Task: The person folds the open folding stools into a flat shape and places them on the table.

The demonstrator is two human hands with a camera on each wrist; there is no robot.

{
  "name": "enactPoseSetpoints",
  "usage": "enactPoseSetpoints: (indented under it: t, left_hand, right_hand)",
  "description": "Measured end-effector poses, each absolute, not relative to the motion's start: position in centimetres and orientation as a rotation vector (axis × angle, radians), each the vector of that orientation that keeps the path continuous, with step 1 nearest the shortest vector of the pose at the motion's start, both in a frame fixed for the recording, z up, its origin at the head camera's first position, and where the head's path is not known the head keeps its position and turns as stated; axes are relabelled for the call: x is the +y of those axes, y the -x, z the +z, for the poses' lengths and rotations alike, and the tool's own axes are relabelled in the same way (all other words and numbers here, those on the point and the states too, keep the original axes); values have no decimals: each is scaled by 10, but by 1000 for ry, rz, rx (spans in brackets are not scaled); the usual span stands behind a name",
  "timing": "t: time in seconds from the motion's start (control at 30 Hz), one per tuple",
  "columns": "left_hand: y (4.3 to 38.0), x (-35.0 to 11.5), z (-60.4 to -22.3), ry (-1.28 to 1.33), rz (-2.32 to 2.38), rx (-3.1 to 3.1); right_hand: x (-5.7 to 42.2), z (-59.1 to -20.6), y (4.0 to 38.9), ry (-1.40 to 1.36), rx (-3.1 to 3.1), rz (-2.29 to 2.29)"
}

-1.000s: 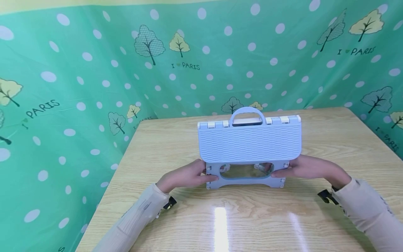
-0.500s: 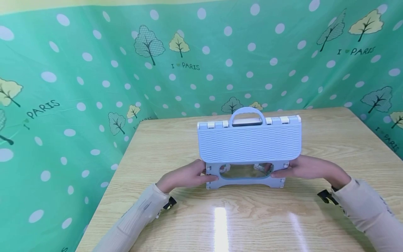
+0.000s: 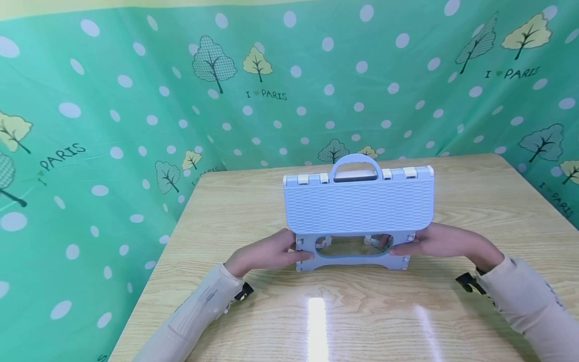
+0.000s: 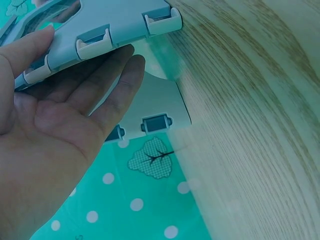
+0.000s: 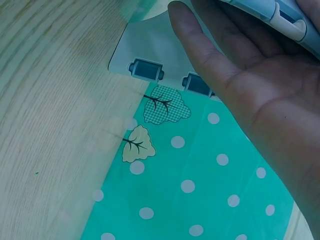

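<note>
A light-blue folding step stool [image 3: 359, 207] stands on the table, its textured seat tilted toward me and its arched handle [image 3: 355, 158] at the top. Below the seat is the front leg panel [image 3: 353, 260] with a wide cut-out. My left hand [image 3: 267, 252] holds that panel's left side, thumb in front and fingers behind. At its right side my right hand [image 3: 452, 239] has the same hold, the thumb near the cut-out. Both wrist views show the fingers extending behind the front panel, with the other leg panel [image 4: 167, 102] beyond them. The seat hides some fingers in the head view.
The wood-grain table [image 3: 244, 201] extends around the stool, with bright light reflections in front. A green dotted curtain [image 3: 289, 80] printed with trees hangs behind the table and along its left side. Black straps [image 3: 244, 291] show at both wrists.
Both hands and the stool stay essentially in place. At the lower left the curtain shifts slightly to the right.
</note>
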State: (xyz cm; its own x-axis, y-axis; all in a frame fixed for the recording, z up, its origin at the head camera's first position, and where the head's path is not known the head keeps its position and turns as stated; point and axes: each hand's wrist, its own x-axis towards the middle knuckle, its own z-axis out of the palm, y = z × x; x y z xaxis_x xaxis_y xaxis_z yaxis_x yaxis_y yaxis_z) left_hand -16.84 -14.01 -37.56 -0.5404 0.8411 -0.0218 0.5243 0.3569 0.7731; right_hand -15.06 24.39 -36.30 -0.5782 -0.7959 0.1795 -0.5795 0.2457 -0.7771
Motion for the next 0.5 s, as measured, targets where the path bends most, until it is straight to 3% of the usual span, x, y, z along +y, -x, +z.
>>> enactPoseSetpoints:
  t: [0.5]
  left_hand:
    - [167, -139, -373, -1132, 1034, 2215]
  right_hand:
    - [244, -363, 150, 1286, 2272, -1238]
